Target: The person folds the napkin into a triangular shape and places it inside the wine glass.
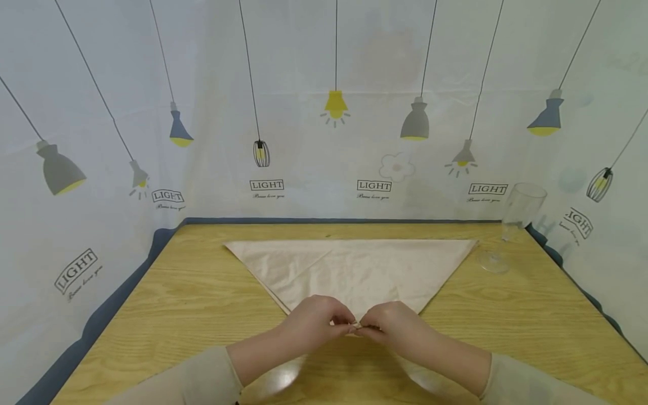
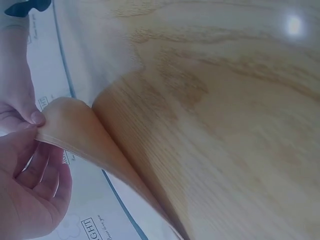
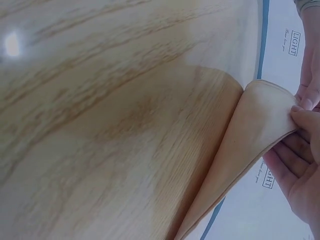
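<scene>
Nearest the camera, two pale sleeves (image 1: 207,376) lead to the left hand (image 1: 316,320) and right hand (image 1: 400,327), whose fingers meet and pinch the near tip of a triangular cloth (image 1: 349,270). Neither hand is nearer; the cloth spreads away from the fingers toward the far edge of the wood-grained table (image 1: 187,298), its long side roughly parallel to that edge, its tip raised. A stemmed glass (image 1: 520,209) stands near the far right corner; a lamp-printed sheet (image 1: 298,62) hangs behind.

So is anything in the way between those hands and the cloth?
Nothing visible: the left hand and right hand pinch the cloth at its near corner. The glass stands off to the right.
</scene>
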`<state>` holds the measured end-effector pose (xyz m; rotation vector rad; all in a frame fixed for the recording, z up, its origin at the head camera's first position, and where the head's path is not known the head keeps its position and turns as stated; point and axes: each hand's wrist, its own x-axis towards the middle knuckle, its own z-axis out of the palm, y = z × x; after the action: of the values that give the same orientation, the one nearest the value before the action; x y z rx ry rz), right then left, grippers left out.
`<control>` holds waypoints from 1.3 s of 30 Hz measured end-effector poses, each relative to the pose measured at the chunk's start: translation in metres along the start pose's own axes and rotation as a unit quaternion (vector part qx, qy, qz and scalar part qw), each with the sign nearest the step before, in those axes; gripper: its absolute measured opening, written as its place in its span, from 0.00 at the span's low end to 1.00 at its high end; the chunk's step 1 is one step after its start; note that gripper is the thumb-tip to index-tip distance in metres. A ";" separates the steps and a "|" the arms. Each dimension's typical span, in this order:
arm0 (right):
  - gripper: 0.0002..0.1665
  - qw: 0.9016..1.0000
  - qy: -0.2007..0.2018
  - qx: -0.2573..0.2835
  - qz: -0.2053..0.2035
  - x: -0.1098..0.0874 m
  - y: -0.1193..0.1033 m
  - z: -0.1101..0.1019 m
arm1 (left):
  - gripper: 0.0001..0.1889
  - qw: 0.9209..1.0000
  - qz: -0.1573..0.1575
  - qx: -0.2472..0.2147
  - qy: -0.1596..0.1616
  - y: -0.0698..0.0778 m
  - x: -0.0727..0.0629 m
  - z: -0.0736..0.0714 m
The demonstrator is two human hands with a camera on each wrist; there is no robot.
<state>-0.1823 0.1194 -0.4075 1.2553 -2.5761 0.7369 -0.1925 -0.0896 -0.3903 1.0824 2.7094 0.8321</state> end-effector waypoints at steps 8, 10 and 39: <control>0.03 0.998 -0.009 0.055 0.033 -0.003 -0.004 -0.003 | 0.02 0.994 -0.054 -0.096 -0.012 -0.001 -0.001 0.001; 0.04 0.996 -0.022 0.067 0.045 -0.005 -0.006 -0.002 | 0.02 0.992 -0.061 -0.105 -0.022 -0.002 -0.002 0.004; 0.14 0.994 -0.097 0.038 0.045 -0.010 -0.015 0.033 | 0.05 0.993 -0.013 0.023 -0.111 -0.009 -0.008 0.038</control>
<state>-0.1628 0.1021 -0.4347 1.2993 -2.8016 0.7713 -0.1811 -0.0833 -0.4276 1.0756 2.5624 0.6060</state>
